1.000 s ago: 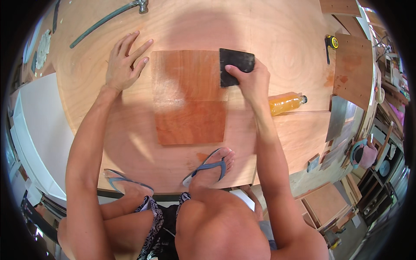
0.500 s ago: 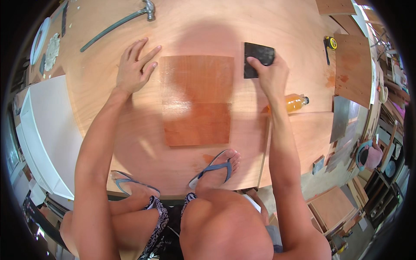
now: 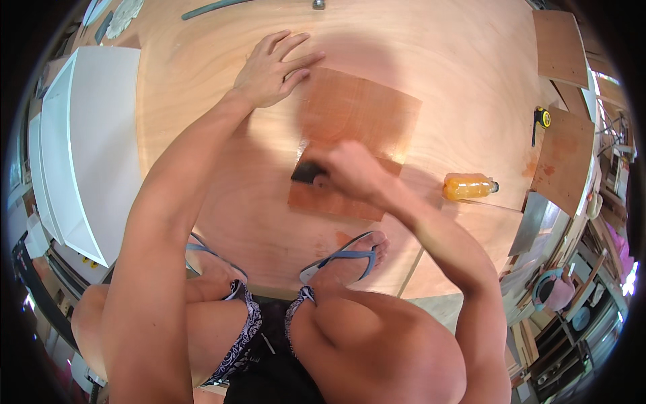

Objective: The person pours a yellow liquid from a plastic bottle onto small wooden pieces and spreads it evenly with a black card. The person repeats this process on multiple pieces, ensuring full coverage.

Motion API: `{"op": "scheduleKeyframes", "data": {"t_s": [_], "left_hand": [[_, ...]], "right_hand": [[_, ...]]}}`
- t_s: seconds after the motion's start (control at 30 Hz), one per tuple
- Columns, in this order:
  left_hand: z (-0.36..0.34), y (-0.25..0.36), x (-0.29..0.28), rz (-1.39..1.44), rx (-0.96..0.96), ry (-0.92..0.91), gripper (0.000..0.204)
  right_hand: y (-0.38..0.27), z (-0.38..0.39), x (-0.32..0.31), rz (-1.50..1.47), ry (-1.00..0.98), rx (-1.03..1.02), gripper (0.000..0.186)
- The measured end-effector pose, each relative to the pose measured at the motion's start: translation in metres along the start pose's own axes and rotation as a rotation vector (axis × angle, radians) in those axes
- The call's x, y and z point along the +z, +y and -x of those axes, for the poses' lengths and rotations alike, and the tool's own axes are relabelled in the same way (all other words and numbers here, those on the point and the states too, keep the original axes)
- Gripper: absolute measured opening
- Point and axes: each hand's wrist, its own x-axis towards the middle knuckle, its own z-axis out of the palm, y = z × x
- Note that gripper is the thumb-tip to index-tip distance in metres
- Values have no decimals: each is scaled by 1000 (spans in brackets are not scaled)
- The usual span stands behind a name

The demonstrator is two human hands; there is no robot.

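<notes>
Head view looks straight down on a big pale plywood sheet (image 3: pixel 202 101) that serves me as a bench, with a smaller reddish-brown wooden panel (image 3: pixel 363 118) lying flat on it right in front of me. My right hand (image 3: pixel 353 172) is closed around a dark pad (image 3: pixel 306 173), pressed onto the panel near its lower left part; the hand is blurred, so I cannot tell exactly how the fingers wrap it. My left hand (image 3: pixel 269 71) lies open and flat, fingers spread, with the fingertips resting on the panel's upper left corner and the palm on the plywood beside it. The panel sits slightly turned, its longer side running away from me and tilted a little to the right, so most of its surface lies ahead and to the right of the pad. My right hand is plainly the nearer one to that stretch, while the left only pins the far corner. My foot in a grey sandal (image 3: pixel 343 259) rests on the plywood just below the panel's near edge. Off to the right, well apart from the panel, lie a bottle of orange liquid (image 3: pixel 468 186), a yellow tape measure (image 3: pixel 542 119) and more brown boards (image 3: pixel 564 158). A white board (image 3: pixel 94 148) lies along the left.
</notes>
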Motion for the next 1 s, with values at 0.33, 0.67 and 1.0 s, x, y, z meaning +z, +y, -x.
{"op": "scheduleKeyframes", "data": {"t_s": [0.33, 0.67, 1.0], "left_hand": [[2, -8, 15, 59, 93, 110, 43], [-5, -8, 3, -92, 188, 161, 59], [0, -12, 14, 10, 68, 43, 49]], "right_hand": [[71, -42, -119, 0, 571, 283, 37], [6, -13, -7, -88, 319, 73, 47], [-42, 33, 39, -292, 687, 147, 33]]}}
